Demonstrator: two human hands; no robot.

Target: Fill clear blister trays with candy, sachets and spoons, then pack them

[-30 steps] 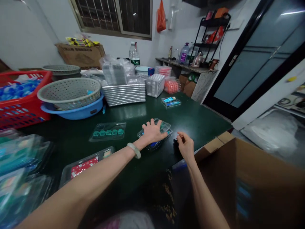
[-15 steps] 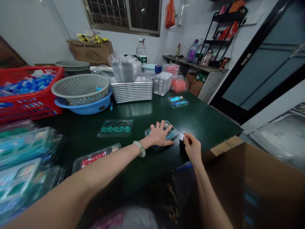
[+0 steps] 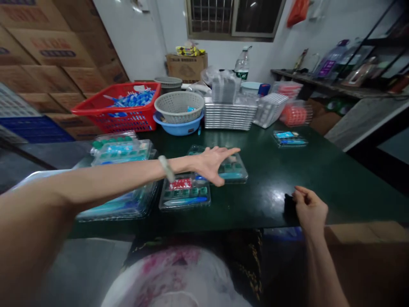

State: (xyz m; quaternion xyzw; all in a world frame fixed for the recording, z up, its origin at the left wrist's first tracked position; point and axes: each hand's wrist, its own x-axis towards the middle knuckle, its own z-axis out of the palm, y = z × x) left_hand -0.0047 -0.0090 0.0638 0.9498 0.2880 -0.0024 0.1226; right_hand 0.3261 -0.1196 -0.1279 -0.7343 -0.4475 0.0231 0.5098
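My left hand [image 3: 212,164], with a pale bangle [image 3: 166,168] on its wrist, is stretched out with fingers spread and nothing in its grasp. It reaches over the left part of a clear plastic pack [image 3: 234,170] with green compartments and a blue strip; I cannot tell if it touches. A second clear pack [image 3: 187,194], with a red dotted piece and a blue pen-like item, lies just below the wrist. Behind the hand a clear tray [image 3: 195,149] is mostly hidden. Near the table's front edge, my right hand [image 3: 311,211] has its fingers pinched; anything between them is too small to make out.
Stacked filled packs [image 3: 124,153] cover the table's left side. Behind them stand a red basket [image 3: 118,117] of blue items, a grey colander [image 3: 179,106] in a blue basin [image 3: 180,128] and stacked clear trays [image 3: 228,113]. Another pack [image 3: 290,139] lies right; a cardboard box [image 3: 367,232] is at lower right.
The view has swung left. My left hand, earlier spread flat on the clear pack, is now over its left part with the thumb and fingers wide. My right hand keeps its pinch.
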